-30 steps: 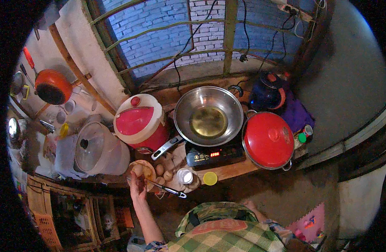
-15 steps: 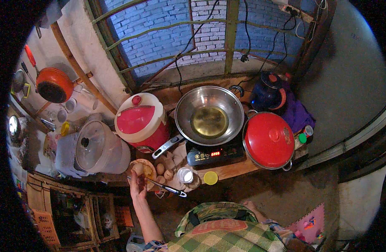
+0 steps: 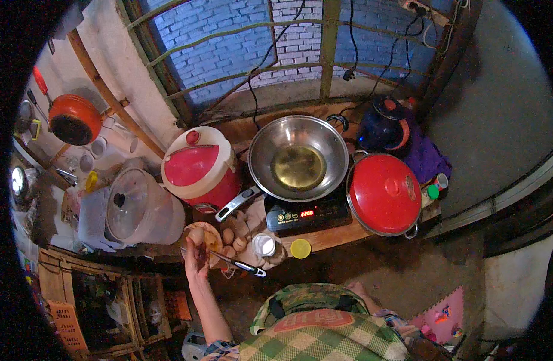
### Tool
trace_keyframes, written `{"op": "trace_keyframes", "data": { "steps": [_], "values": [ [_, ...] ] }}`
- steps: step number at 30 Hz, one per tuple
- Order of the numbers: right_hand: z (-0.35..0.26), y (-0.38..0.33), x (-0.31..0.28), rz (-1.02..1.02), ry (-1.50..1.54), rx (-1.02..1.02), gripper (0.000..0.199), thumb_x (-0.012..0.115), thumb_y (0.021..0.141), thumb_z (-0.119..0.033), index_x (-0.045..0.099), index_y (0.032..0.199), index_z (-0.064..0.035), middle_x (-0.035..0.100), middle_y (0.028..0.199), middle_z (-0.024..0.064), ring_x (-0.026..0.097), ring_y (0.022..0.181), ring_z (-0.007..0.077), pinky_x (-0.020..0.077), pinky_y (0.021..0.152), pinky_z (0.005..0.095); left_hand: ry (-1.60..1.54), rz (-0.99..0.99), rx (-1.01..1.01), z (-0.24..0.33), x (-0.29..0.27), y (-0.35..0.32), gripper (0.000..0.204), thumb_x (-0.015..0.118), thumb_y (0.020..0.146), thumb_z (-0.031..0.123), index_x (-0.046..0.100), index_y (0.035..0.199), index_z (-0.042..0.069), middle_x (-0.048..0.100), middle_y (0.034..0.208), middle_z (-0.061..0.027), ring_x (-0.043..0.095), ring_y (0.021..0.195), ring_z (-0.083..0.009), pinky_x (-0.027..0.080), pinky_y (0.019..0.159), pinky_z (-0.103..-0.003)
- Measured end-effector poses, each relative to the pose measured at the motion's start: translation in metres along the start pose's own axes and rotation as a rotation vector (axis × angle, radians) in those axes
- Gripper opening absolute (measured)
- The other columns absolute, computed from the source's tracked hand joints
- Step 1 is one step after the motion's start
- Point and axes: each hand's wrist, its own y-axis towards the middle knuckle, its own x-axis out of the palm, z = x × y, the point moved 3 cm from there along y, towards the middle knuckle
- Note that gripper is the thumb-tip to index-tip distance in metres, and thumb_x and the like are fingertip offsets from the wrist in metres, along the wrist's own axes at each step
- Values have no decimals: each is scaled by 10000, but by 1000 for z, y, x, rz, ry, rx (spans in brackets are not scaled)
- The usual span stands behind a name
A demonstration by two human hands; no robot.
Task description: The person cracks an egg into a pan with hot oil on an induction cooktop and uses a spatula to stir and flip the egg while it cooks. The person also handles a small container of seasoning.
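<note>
My left hand (image 3: pixel 196 263) is closed around a brown egg (image 3: pixel 196 235), holding it up at the edge of a bowl (image 3: pixel 213 234) with yellowish contents. Several more eggs (image 3: pixel 228 235) rest on the cloth beside that bowl. A utensil with a black-and-silver handle (image 3: pixel 246 267) slants out from the bowl past my left hand; its working end is hidden. My right hand (image 3: pixel 362 293) is low beside the checked apron (image 3: pixel 324 337), away from the counter, and its fingers are hard to make out. A steel wok (image 3: pixel 330 171) holds a pool of yellow oil (image 3: pixel 297 167).
Under the wok is a lit induction cooker (image 3: pixel 306 215). A red lidded pot (image 3: pixel 386 195) flanks it on the right, a red-and-white rice cooker (image 3: pixel 198 168) on the left. In front are an open white jar (image 3: pixel 264 245) and a yellow lid (image 3: pixel 300 248). The wok handle (image 3: pixel 237 203) points front-left.
The whole view has shifted slightly, so things sit a little higher in the picture. My left hand keeps the egg beside the bowl; nothing else has visibly moved.
</note>
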Motion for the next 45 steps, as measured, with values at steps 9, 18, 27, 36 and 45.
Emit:
{"op": "trace_keyframes", "data": {
  "steps": [9, 18, 27, 36, 45],
  "values": [
    [-14, 18, 59, -64, 88, 18, 191, 560, 846, -163, 639, 882, 7, 610, 920, 150, 536, 1016, 302, 377, 945, 481, -20, 28, -13, 0, 6, 0, 496, 695, 760, 426, 540, 1124, 126, 582, 935, -3, 518, 842, -137, 429, 697, -262],
    [-17, 12, 64, -33, 43, 74, 205, 553, 852, -166, 646, 863, 17, 617, 924, 162, 541, 1020, 306, 375, 953, 481, -63, 92, 7, 1, -1, -15, 475, 718, 750, 385, 537, 1111, 134, 564, 934, -21, 523, 817, -150, 442, 683, -277],
    [-16, 6, 46, 32, 1, 97, 260, 552, 842, -218, 644, 869, 24, 619, 925, 175, 548, 998, 320, 366, 966, 484, -67, 53, 43, -2, 3, -12, 452, 737, 734, 362, 553, 1068, 119, 566, 917, -39, 539, 833, -171, 480, 688, -288],
    [-19, 4, 41, 50, -22, 69, 317, 551, 832, -270, 642, 876, 31, 622, 926, 187, 555, 976, 334, 357, 979, 487, -61, 70, 5, -5, -5, -8, 507, 725, 745, 383, 535, 1145, 135, 576, 988, -20, 514, 900, -165, 423, 742, -281],
    [-9, -2, 20, 172, 64, 101, 325, 552, 830, -285, 644, 862, 25, 629, 924, 177, 572, 946, 324, 367, 973, 474, -57, 43, -14, -7, -14, -5, 529, 720, 742, 412, 539, 1138, 112, 555, 1012, -23, 498, 903, -163, 400, 770, -290]
  ]
}}
